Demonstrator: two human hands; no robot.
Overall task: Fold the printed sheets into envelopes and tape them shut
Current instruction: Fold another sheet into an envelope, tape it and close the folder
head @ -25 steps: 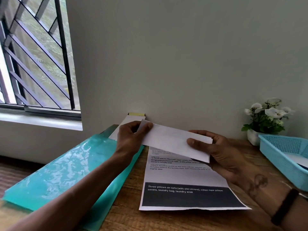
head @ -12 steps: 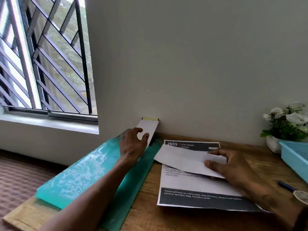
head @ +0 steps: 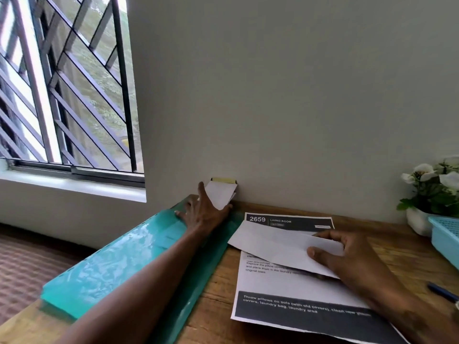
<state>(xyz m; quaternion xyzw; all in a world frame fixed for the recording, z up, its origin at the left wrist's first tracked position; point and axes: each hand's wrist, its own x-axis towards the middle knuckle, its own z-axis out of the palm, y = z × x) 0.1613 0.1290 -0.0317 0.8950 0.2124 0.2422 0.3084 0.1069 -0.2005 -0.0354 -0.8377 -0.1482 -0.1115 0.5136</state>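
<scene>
A printed sheet [head: 293, 286] with dark header and footer bands lies flat on the wooden table [head: 407, 247]. Over its upper half rests a folded white sheet [head: 275, 244], pinched at its right end by my right hand [head: 347, 259]. My left hand [head: 203, 212] reaches to the wall, fingers spread on a stack of white envelopes [head: 221, 194] that leans there with a yellowish strip at its top edge. The palm hides the stack's lower part. I cannot tell whether the hand grips an envelope.
A long teal plastic tray [head: 116, 264] runs along the table's left side under my left arm. A blue basket [head: 447, 234], a white pot of flowers [head: 432, 189] and a blue pen [head: 442, 291] are at the right. A barred window is at the left.
My left hand let go of the folded sheet and reached left to the envelopes at the wall. My right hand lowered the folded sheet onto the printed sheet. The view swung left.
</scene>
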